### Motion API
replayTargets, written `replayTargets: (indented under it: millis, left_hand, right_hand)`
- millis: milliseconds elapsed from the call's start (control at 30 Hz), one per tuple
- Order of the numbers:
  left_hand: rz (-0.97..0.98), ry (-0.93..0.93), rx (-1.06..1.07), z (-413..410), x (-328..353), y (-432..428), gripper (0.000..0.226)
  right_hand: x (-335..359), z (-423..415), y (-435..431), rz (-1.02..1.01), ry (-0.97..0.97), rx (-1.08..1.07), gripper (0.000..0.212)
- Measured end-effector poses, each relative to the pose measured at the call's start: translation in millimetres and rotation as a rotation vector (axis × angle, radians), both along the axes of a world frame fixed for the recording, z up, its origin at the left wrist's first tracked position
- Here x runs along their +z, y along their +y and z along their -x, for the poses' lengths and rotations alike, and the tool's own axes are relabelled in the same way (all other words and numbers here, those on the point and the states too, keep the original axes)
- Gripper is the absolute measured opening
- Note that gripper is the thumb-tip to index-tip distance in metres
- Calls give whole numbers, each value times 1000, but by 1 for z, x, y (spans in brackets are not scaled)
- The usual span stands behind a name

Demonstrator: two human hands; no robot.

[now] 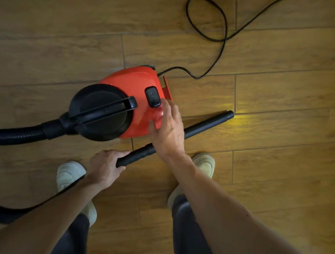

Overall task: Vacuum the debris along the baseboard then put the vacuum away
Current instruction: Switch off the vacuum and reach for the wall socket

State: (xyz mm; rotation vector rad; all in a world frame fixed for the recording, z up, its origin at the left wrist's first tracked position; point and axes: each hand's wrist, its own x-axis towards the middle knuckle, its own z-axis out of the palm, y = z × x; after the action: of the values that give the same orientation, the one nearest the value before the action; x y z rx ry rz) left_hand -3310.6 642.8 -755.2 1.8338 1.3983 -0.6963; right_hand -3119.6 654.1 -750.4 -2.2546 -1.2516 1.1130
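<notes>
Nearest the camera, two light shoes (69,176) stand on the wood-plank floor (279,175). The left hand (104,167) is closed around the near end of the black wand (202,126), which angles up and to the right with its open tip just above the floor. The right hand (167,131) is spread open, grips nothing, and hovers at the right side of the vacuum (129,95), fingertips just beside the black switch (153,96); contact is not clear.

The red canister sits on the floor ahead of the feet. A ribbed hose (11,135) leaves its black front cap to the left. Beyond it, the power cord (219,40) loops loosely across the planks.

Handling: the wand is rigid and probably light; grip it near the hose end. The hose and cord are limp and will trail. Lift the canister, likely the heaviest part, by the black carry handle (106,109). No baseboard or debris is in view.
</notes>
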Motion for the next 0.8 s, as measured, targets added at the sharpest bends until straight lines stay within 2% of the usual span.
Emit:
replayTargets:
  millis: [67, 100, 233, 367, 633, 800]
  left_hand:
    - [-6, 37, -2, -7, -1, -5, 55]
    - [-10, 57, -15, -10, -3, -7, 55]
    - [-1, 156, -65, -27, -14, -16, 53]
    - [-10, 169, -78, -41, -30, -27, 43]
    - [-68, 160, -2, -46, -77, -53, 41]
    - [-61, 176, 25, -37, -98, -54, 42]
  right_hand:
    - [-4, -19, -15, 54, -24, -32, 58]
    - [-7, -29, -24, 114, -34, 17, 56]
    - [-27, -62, -55, 304, -132, 470, 49]
    - [-57, -77, -72, 284, -214, 783, 56]
    - [-96, -79, -85, 299, -290, 901, 48]
    - [-99, -77, -93, 356, -284, 956, 58]
